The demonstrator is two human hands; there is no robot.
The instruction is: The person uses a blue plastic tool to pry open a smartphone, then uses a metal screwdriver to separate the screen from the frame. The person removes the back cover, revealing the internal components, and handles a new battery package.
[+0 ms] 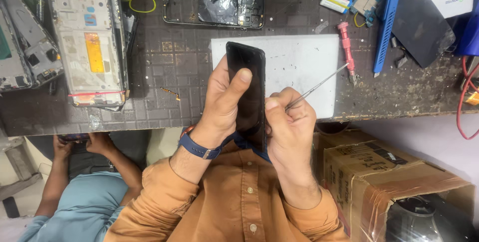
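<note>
Left hand: the left hand (pixel 222 103) is wrapped around a black phone (pixel 248 92), thumb pressed on its face.
Right hand: the right hand (pixel 289 122) pinches thin metal tweezers (pixel 315 88), touching the phone's right edge.
Beyond the hands: white mat (pixel 299 67) on the tabletop (pixel 174 62), pink screwdriver (pixel 347 52) further right.

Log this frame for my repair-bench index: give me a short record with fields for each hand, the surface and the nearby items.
left hand: left hand grips a black phone, thumb across its dark face
right hand: right hand pinches thin metal tweezers beside the phone's edge
surface: white mat on a dark workbench
nearby: pink screwdriver, blue tool, opened phone frames
other person: a person in a blue shirt sits lower left
</note>
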